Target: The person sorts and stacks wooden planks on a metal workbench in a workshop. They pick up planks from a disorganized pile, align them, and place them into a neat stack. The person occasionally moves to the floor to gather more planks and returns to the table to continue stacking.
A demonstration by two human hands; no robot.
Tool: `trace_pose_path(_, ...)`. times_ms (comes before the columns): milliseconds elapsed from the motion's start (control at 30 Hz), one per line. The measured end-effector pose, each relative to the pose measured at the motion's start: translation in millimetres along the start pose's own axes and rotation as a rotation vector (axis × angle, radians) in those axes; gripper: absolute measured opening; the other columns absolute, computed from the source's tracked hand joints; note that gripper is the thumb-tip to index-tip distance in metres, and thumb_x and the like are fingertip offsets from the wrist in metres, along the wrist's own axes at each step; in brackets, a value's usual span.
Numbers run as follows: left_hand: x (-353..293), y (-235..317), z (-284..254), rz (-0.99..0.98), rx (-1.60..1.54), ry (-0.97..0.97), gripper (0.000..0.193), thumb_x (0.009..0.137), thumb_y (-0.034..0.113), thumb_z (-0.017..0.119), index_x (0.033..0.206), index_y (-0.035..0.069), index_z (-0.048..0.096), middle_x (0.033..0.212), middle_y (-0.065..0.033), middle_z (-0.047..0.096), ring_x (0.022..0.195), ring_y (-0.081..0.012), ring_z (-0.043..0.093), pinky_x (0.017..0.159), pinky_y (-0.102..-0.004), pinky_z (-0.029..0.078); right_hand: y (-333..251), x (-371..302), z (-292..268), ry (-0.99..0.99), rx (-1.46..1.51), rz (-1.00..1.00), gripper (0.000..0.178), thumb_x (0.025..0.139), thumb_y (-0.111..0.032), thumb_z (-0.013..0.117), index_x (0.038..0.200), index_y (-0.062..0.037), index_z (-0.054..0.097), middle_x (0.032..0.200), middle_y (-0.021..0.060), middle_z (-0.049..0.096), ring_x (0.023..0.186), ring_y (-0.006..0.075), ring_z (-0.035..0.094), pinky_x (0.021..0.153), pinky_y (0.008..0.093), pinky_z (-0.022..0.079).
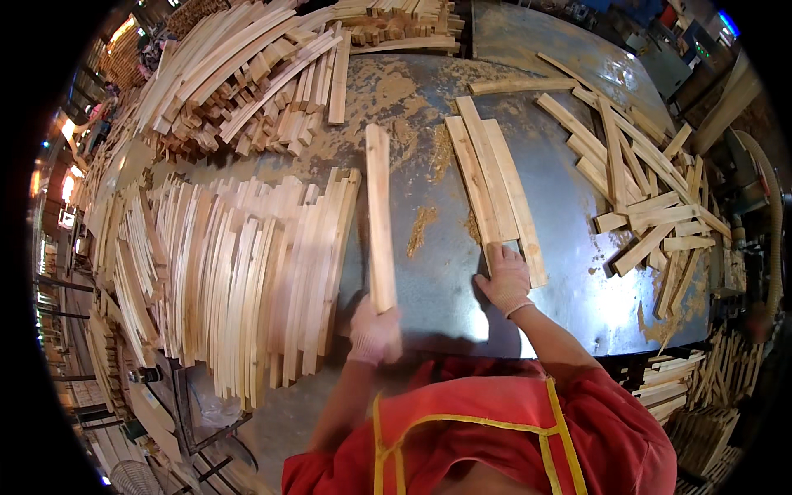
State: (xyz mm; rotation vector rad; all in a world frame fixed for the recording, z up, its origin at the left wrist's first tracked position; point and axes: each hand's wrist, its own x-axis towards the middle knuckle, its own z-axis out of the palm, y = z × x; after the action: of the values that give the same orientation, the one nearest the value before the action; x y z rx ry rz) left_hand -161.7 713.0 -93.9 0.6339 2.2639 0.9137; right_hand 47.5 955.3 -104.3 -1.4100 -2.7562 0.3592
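Note:
My gloved left hand (pixel 376 332) is closed round the near end of a wooden strip (pixel 379 214), which points away from me. To its left lies a wide row of similar wooden strips (pixel 247 289), packed side by side. My gloved right hand (pixel 506 279) rests on the near end of a small group of strips (pixel 495 186) lying lengthwise on the metal table (pixel 412 280). Its thumb is spread out to the left and the fingers lie over the wood. Part of the strips' near ends is hidden under that hand.
A tall heap of strips (pixel 223 78) stands at the far left, with another stack (pixel 396 25) behind. Loose strips lie crisscrossed (pixel 652 202) on the right. Sawdust (pixel 422 231) is scattered over the table. Machinery with a hose (pixel 763 214) stands at the right edge.

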Motion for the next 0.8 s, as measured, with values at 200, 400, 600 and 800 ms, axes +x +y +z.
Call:
trace_pose_path(200, -26.6, -99.3, -52.2, 0.139, 0.916, 0.589, 0.086, 0.080, 0.039, 0.083, 0.152, 0.004, 0.050, 0.158, -0.0184, 0.046, 0.144, -0.0433, 0.046, 0.119, -0.0552, 0.038, 95.9, 30.9, -6.0, 0.149, 0.175, 0.270, 0.064, 0.081, -0.025, 0.083, 0.134, -0.0098, 0.049, 0.122, 0.0237, 0.068, 0.112, 0.0470, 0.066, 0.093, 0.0552, 0.055)
trace_pose_path(400, -3.1, -31.5, -29.2, 0.403, 0.818, 0.377, 0.101, 0.082, 0.047, 0.082, 0.163, 0.005, 0.038, 0.158, -0.0223, 0.047, 0.145, -0.0457, 0.045, 0.123, -0.0559, 0.033, 144.7, 20.5, 22.2, 0.148, 1.014, 0.292, 0.062, 0.092, -0.015, 0.077, 0.147, 0.0027, 0.055, 0.118, 0.0166, 0.074, 0.106, 0.0217, 0.070, 0.093, 0.0322, 0.055)
trace_pose_path(600, 59.3, 101.1, 69.3, 0.084, -0.358, -0.082, 0.078, 0.089, 0.026, 0.076, 0.157, 0.005, 0.045, 0.139, -0.0220, 0.062, 0.124, -0.0330, 0.063, 0.106, -0.0420, 0.051, -26.4, -30.0, -3.7, -0.325, 0.971, 0.040, 0.070, 0.090, -0.030, 0.077, 0.150, -0.0041, 0.054, 0.138, 0.0194, 0.066, 0.122, 0.0310, 0.065, 0.104, 0.0422, 0.053)
trace_pose_path(800, 60.7, 87.4, 76.2, 0.065, -0.113, -0.044, 0.064, 0.093, 0.015, 0.068, 0.154, 0.007, 0.050, 0.127, -0.0189, 0.070, 0.107, -0.0324, 0.071, 0.094, -0.0406, 0.056, 76.7, 151.1, -36.7, 0.223, -0.061, -0.131, 0.068, 0.085, -0.036, 0.074, 0.144, -0.0117, 0.052, 0.146, 0.0172, 0.053, 0.138, 0.0409, 0.047, 0.113, 0.0561, 0.038)
